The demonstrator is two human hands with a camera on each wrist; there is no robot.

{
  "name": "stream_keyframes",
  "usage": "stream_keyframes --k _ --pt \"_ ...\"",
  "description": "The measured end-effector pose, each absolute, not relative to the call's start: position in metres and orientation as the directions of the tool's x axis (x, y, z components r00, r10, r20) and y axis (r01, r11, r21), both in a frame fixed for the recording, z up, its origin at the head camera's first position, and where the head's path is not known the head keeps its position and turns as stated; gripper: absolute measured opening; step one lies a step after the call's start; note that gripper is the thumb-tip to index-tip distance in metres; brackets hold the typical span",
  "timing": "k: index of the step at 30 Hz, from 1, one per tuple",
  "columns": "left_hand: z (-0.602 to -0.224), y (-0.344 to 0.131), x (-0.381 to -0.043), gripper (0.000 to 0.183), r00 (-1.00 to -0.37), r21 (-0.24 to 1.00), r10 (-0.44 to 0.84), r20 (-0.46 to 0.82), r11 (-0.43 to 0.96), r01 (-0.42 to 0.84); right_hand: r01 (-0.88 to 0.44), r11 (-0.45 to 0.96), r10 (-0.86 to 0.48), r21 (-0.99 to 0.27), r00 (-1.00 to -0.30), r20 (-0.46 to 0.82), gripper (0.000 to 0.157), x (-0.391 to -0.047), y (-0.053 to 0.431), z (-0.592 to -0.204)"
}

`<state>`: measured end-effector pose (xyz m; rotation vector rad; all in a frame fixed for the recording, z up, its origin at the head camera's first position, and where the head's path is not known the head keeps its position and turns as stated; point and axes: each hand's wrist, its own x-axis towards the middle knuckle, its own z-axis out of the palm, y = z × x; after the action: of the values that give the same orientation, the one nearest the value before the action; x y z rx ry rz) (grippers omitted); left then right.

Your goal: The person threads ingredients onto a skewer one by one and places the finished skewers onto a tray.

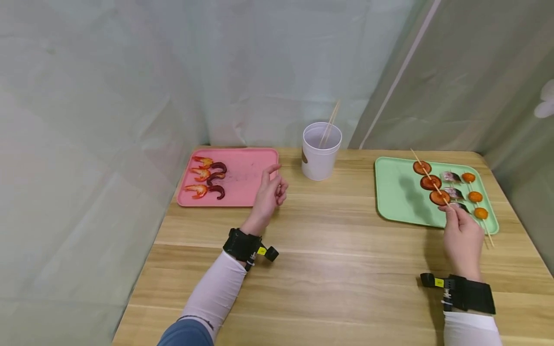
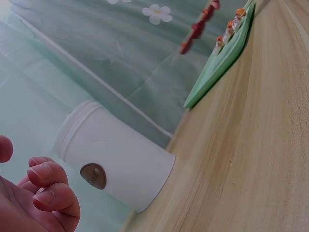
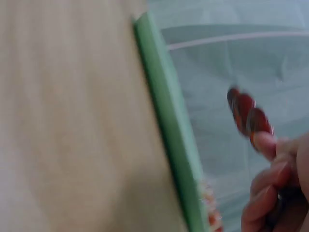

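My right hand (image 1: 464, 240) pinches the lower end of a bamboo skewer (image 1: 430, 182) that carries three round reddish-brown slices. It holds the skewer raised above the green tray (image 1: 394, 190), tip pointing away from me. In the right wrist view the slices (image 3: 245, 108) look blurred beyond the fingertips. On that tray lie a skewer of orange balls (image 1: 474, 196) and, beside it, grey-and-pink pieces (image 1: 451, 178), partly covered by the held skewer. My left hand (image 1: 269, 194) hovers by the right edge of the pink tray (image 1: 246, 180), fingers loosely curled and holding nothing.
On the pink tray's left side lie orange-red shrimp-like pieces (image 1: 199, 174) and dark curled tentacle-like pieces (image 1: 216, 179). A white cup (image 1: 319, 163) with thin bamboo sticks (image 1: 331, 122) stands between the trays on the wooden table (image 1: 329, 250). Pale curtains hang behind.
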<state>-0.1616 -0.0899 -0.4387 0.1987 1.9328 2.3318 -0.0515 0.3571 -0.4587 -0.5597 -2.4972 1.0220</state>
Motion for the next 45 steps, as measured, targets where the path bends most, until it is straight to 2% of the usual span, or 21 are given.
stream_keyframes --k 4,8,15,38,41,45 --pt "-0.441 -0.090 -0.162 0.046 -0.986 0.982 0.167 0.025 -0.187 -0.007 0.332 0.605 0.572 -0.724 -0.813 0.105 0.049 -0.052 0.362 -0.469" --pt "-0.442 -0.091 -0.162 0.041 -0.987 0.981 0.160 0.022 -0.194 -0.010 0.376 0.589 0.595 -0.716 -0.801 0.069 0.050 -0.054 0.363 -0.474" --pt "-0.443 -0.093 -0.162 0.049 -0.986 0.982 0.162 0.031 -0.188 0.000 0.415 0.579 0.581 -0.702 -0.814 -0.002 0.052 -0.056 0.359 -0.471" --pt "-0.440 -0.091 -0.164 0.045 -0.985 0.985 0.172 0.020 -0.172 -0.010 0.510 0.605 0.552 -0.611 -0.822 -0.139 0.064 -0.054 0.364 -0.472" --pt "-0.440 -0.091 -0.163 0.048 -0.984 0.987 0.177 0.028 -0.161 -0.001 0.532 0.594 0.552 -0.603 -0.815 -0.176 0.066 -0.054 0.365 -0.471" --pt "-0.440 -0.090 -0.163 0.043 -0.983 0.987 0.180 0.028 -0.161 -0.001 0.558 0.579 0.542 -0.594 -0.808 -0.231 0.068 -0.054 0.365 -0.468"
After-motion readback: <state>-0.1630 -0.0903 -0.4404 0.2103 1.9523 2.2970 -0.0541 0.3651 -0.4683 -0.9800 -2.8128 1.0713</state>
